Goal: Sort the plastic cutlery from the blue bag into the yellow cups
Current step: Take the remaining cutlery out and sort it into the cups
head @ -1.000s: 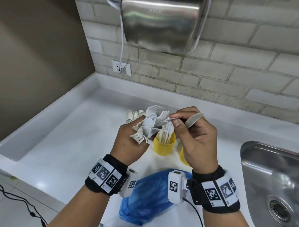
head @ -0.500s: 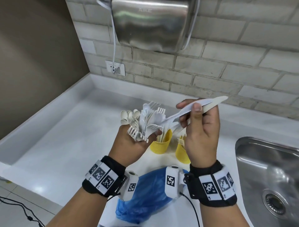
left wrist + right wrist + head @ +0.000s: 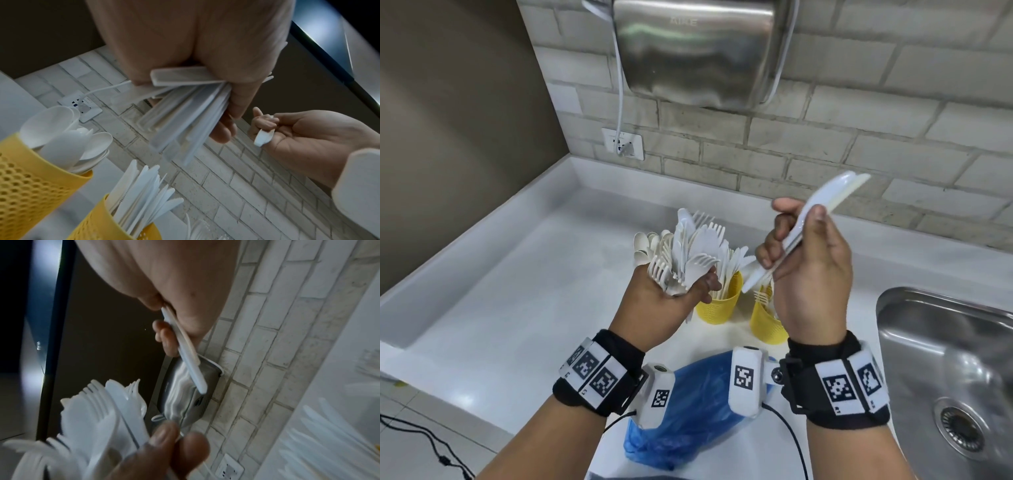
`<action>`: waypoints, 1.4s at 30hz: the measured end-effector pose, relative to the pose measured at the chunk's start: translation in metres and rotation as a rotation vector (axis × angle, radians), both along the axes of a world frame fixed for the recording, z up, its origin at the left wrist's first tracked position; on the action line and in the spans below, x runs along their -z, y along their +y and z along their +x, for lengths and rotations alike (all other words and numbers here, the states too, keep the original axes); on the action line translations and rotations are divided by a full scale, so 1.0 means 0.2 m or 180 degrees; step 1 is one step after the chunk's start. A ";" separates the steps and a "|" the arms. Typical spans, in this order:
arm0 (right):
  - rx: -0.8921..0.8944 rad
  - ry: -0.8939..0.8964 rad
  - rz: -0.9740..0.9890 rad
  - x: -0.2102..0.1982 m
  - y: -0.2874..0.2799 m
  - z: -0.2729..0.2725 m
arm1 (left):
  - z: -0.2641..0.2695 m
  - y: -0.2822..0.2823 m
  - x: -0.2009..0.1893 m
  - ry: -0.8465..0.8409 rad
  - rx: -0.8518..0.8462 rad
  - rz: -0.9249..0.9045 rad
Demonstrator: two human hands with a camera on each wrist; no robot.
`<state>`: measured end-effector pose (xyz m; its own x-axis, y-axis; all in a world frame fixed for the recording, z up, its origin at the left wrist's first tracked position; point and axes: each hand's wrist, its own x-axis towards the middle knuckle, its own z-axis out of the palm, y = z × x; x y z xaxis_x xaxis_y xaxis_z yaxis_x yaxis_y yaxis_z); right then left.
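My left hand [image 3: 698, 284] grips a thick bundle of white plastic cutlery [image 3: 688, 250], mostly forks, heads up, above the counter. In the left wrist view the bundle's handles [image 3: 185, 113] fan out below my fist. My right hand [image 3: 791, 233] pinches two white pieces [image 3: 835, 192], tilted up to the right and apart from the bundle; the pieces [image 3: 189, 363] are also in the right wrist view. Below stand yellow perforated cups: one with knives [image 3: 719, 308], one with forks [image 3: 767, 325], one with spoons [image 3: 24, 178]. The blue bag [image 3: 695, 418] lies crumpled between my wrists.
A steel sink [image 3: 945, 342] is sunk into the white counter [image 3: 500, 308] on the right. A steel hand dryer [image 3: 695, 51] hangs on the brick wall, with its cable plugged into a socket [image 3: 623, 144]. A brown wall closes off the left side.
My right hand has drawn the two pieces out of the bundle and lifted them up to the right. My left hand keeps its grip on the bundle.
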<state>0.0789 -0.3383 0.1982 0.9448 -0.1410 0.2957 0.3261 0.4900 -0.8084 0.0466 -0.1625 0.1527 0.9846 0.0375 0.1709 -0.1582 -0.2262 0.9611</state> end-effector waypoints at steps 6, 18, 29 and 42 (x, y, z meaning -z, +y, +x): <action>-0.0098 -0.0162 -0.1244 0.04 0.05 -0.06 | 0.01 0.01 0.01 0.0065 -0.0025 -0.0039; -0.0016 -0.0339 -0.2051 0.03 0.04 -0.05 | 0.00 0.00 0.00 0.0131 0.0037 -0.0025; -0.0199 0.0119 -0.0837 0.07 0.06 -0.04 | -0.02 -0.03 -0.04 0.0143 0.0044 -0.0196; 0.0833 -0.0187 -0.0451 0.00 0.03 0.00 | -0.02 -0.03 -0.04 0.0155 0.0184 -0.0207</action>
<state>0.0796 -0.3330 0.1981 0.8625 -0.3308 0.3828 0.4746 0.2667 -0.8388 0.0425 -0.1678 0.1610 0.9925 -0.0101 0.1219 -0.1220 -0.1549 0.9804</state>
